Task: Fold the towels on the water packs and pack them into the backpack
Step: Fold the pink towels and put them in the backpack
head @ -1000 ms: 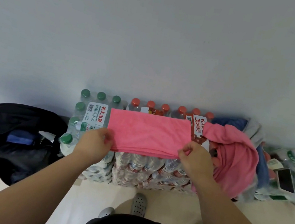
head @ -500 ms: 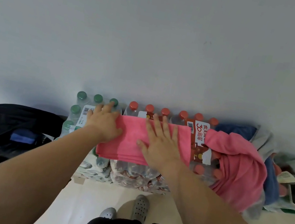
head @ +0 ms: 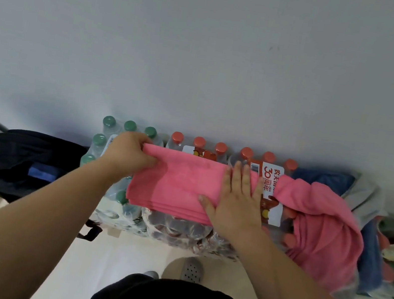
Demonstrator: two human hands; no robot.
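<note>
Pink towel [head: 176, 185] on the water packs [head: 176, 230]: left hand [head: 129, 153] grip clamps its left edge, right hand [head: 236, 203] presses flat, straight-fingered.

Matt pink cloth towel [head: 178, 188], glossy clear plastic-wrapped water packs [head: 176, 230], matt black fabric backpack [head: 28, 159], smooth pale floor [head: 119, 254]

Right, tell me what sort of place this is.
Probably a home or dorm storage corner: shrink-wrapped water packs stacked against a plain wall, a black backpack beside them, loose towels piled alongside.
</note>
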